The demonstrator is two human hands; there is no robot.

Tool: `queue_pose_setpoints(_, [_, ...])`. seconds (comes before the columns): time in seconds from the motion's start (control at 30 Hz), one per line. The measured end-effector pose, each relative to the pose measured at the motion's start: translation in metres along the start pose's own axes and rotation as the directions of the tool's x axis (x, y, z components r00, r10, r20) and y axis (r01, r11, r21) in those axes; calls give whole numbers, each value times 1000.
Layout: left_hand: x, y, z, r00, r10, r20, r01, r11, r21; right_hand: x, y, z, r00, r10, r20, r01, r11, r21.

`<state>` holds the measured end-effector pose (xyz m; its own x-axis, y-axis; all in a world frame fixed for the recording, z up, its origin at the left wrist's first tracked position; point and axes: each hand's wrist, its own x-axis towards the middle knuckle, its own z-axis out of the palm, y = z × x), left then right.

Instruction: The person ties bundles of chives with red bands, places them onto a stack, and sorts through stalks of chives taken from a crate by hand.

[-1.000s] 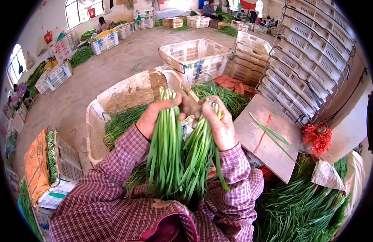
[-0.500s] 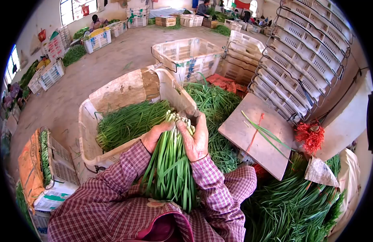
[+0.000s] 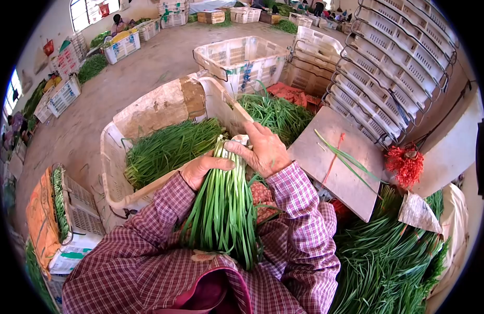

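A thick bunch of garlic chives (image 3: 221,209) stands over my lap, pale stem ends up and green leaves hanging down. Wrapped round its upper part is my left hand (image 3: 203,168), with the thumb lying across the front. My right hand (image 3: 263,150) grips the top right of the bunch by the white ends, its thumb in front; some of its fingertips are hidden. Just beyond the hands, more chives (image 3: 171,149) lie in a white plastic crate (image 3: 110,167).
On the right are a board (image 3: 339,162) with loose leaves and a red tie, a bundle of red ties (image 3: 404,166), and a large pile of chives (image 3: 383,261). Stacked crates (image 3: 394,68) rise behind. Another crate (image 3: 242,57) stands ahead. A person (image 3: 119,25) sits far left.
My right hand has turned, its back now facing up over the stem ends, with the elbow further out. My left hand has shifted slightly down on the bunch. The view has tilted downward.
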<state>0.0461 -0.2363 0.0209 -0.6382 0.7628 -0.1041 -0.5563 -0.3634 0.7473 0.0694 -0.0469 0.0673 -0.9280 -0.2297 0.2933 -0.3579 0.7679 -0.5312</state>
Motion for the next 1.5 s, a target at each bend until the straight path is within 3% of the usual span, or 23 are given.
queue_pose_setpoints(0.1, [-3, 3, 6, 998, -26, 50, 26, 1000, -15, 1, -1, 4, 998, -68, -12, 69, 985, 161])
queue_pose_setpoints(0.17, [-4, 5, 11, 1000, -26, 8, 26, 999, 38, -1, 2, 3, 986, 12, 168, -100, 843, 528])
queue_pose_setpoints(0.27, [3, -1, -2, 999, 26, -28, -26, 1000, -9, -14, 22, 12, 996, 22, -87, 61, 544, 837])
queue_pose_setpoints(0.33, [5, 1, -12, 999, 44, -29, -45, 999, -18, -34, 29, 12, 981, 103, -164, 65, 623, 780])
queue_pose_setpoints(0.4, [4, 0, -15, 999, 39, -31, -40, 998, -51, -54, 23, 18, 990, 84, -116, 31, 661, 749])
queue_pose_setpoints(0.43, [5, 0, -16, 998, 32, -54, -35, 997, -67, -58, 13, 17, 995, 75, -72, -14, 786, 618])
queue_pose_setpoints(0.47, [5, -1, -17, 997, 22, -75, -28, 996, -82, -59, 13, 31, 983, -10, -185, 105, 853, 511])
queue_pose_setpoints(0.53, [3, -2, -14, 991, 27, -131, -36, 997, -62, -58, 7, 47, 935, 52, -351, 90, 922, 375])
queue_pose_setpoints(0.6, [1, 1, -9, 981, 71, -179, -95, 987, -130, -57, 5, 51, 934, 100, -342, 65, 896, 439])
queue_pose_setpoints(0.67, [1, 4, -9, 977, 142, -159, -167, 973, -161, -54, 11, 59, 894, 269, -359, 76, 697, 713])
queue_pose_setpoints(0.7, [-1, 5, -5, 978, 148, -148, -178, 960, -217, -52, 17, 53, 899, 364, -244, -20, 591, 806])
queue_pose_setpoints(0.73, [-3, 7, -2, 978, 155, -136, -188, 944, -272, -52, 16, 48, 875, 388, -288, 97, 443, 891])
queue_pose_setpoints(0.8, [-1, 13, -13, 966, 243, -91, -256, 952, -168, -52, 24, 40, 798, 484, -359, 288, 218, 932])
queue_pose_setpoints(0.87, [-2, 22, -18, 948, 293, -121, -313, 927, -208, -58, 39, 20, 734, 573, -363, 347, 143, 927])
queue_pose_setpoints(1.07, [-9, 72, -32, 856, 516, -20, -515, 852, -92, -84, 84, -27, 575, 611, -543, 450, 318, 835])
queue_pose_setpoints(1.13, [-12, 87, -37, 833, 553, -29, -554, 830, -63, -97, 109, -40, 564, 598, -570, 502, 300, 811])
queue_pose_setpoints(1.17, [-14, 94, -44, 832, 554, 15, -550, 829, -106, -100, 113, -44, 460, 672, -580, 471, 369, 801])
queue_pose_setpoints(1.2, [-16, 99, -44, 831, 553, 61, -540, 829, -148, -100, 111, -47, 486, 569, -663, 406, 525, 748])
queue_pose_setpoints(1.27, [-17, 103, -38, 817, 576, 38, -569, 815, -112, -102, 103, -47, 725, 451, -521, 2, 755, 656])
queue_pose_setpoints(1.3, [-17, 103, -30, 829, 559, -2, -559, 829, -21, -92, 84, -39, 838, 379, -393, -30, 751, 660])
queue_pose_setpoints(1.33, [-16, 102, -25, 840, 542, -42, -538, 840, 70, -82, 75, -27, 898, 213, -385, -34, 906, 423])
queue_pose_setpoints(1.43, [-6, 97, -14, 863, 504, 29, -503, 857, 113, -45, 9, -6, 895, -11, -445, 169, 933, 318])
queue_pose_setpoints(1.5, [-3, 93, -3, 874, 484, 49, -485, 858, 173, -26, -17, 5, 925, 36, -377, 87, 949, 304])
